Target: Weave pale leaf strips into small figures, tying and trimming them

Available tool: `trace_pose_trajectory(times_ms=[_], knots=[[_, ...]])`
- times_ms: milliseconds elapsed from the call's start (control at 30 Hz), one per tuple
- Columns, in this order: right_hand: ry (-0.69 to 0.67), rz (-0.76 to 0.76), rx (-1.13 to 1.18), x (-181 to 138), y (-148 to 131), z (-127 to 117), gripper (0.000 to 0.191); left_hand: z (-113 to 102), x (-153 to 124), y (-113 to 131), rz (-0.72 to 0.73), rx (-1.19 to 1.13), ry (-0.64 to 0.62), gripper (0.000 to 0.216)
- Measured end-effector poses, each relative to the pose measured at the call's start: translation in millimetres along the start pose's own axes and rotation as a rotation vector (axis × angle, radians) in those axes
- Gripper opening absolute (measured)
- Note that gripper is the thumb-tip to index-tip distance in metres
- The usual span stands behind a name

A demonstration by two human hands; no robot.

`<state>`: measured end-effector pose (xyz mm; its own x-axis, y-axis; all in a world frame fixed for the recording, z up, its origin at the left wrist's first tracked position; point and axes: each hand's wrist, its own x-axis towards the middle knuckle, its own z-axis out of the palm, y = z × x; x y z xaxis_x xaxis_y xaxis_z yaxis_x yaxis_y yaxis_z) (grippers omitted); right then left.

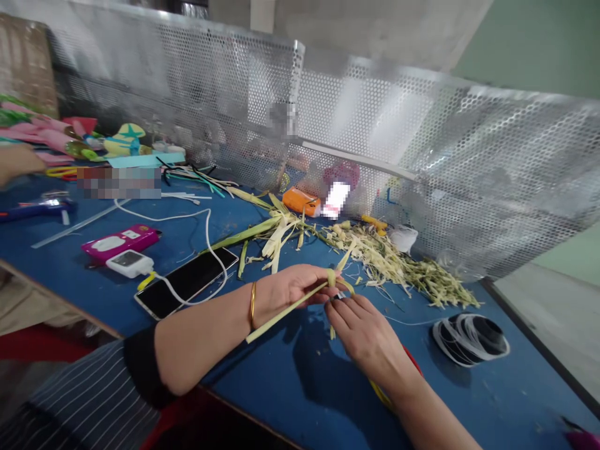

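A pale green leaf strip (285,311) with a loop or knot at its far end is held over the blue table (281,381). My left hand (290,289), with a gold bangle on the wrist, is closed on the strip near the knot. My right hand (363,331) pinches the strip's end at the knot with its fingertips. The strip's long tail slants down to the left under my left wrist.
A heap of cut leaf strips and scraps (375,256) lies behind the hands. A phone (187,281), a white charger (129,262) and a pink device (119,240) lie at left. A spool of white thread (471,337) sits at right. A perforated metal screen (375,137) closes the back. Another person's hand (16,164) shows at far left.
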<state>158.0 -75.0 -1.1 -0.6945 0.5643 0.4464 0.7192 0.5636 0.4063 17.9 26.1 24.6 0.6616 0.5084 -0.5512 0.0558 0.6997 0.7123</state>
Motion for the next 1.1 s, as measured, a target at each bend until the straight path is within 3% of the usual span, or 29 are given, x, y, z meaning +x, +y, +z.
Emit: trace_pose_trajectory(times_ms=[167, 267, 467, 567, 633, 733, 800, 900, 1100], knots=[[0.095, 0.089, 0.09, -3, -5, -1, 0.02, 6, -5, -5, 0.133, -0.076, 0.061, 0.023], [0.171, 0.129, 0.069, -1, -12, -1, 0.028, 13, -5, -14, 0.22, -0.094, 0.038, 0.022], [0.187, 0.128, 0.091, 4, -21, -6, 0.024, 24, -6, -27, 0.345, -0.041, 0.055, 0.013], [0.392, 0.366, 0.234, 0, -14, -11, 0.018, 23, -6, -26, 0.379, 0.052, 0.076, 0.015], [0.511, 0.679, 0.433, -2, -6, -13, 0.009, 21, -7, -24, 0.375, 0.125, 0.046, 0.021], [0.516, 1.192, 1.01, -2, 4, -10, 0.018, 20, -8, -23, 0.386, 0.19, -0.028, 0.029], [0.458, 1.391, 1.453, 0, 8, -6, 0.028, 19, -8, -23, 0.402, 0.214, -0.033, 0.03], [0.429, 1.494, 1.766, 1, 8, 1, 0.034, 18, -7, -23, 0.405, 0.224, 0.0, 0.027], [0.548, 1.507, 1.655, 5, 2, 5, 0.033, 17, -7, -22, 0.373, 0.178, 0.036, 0.025]])
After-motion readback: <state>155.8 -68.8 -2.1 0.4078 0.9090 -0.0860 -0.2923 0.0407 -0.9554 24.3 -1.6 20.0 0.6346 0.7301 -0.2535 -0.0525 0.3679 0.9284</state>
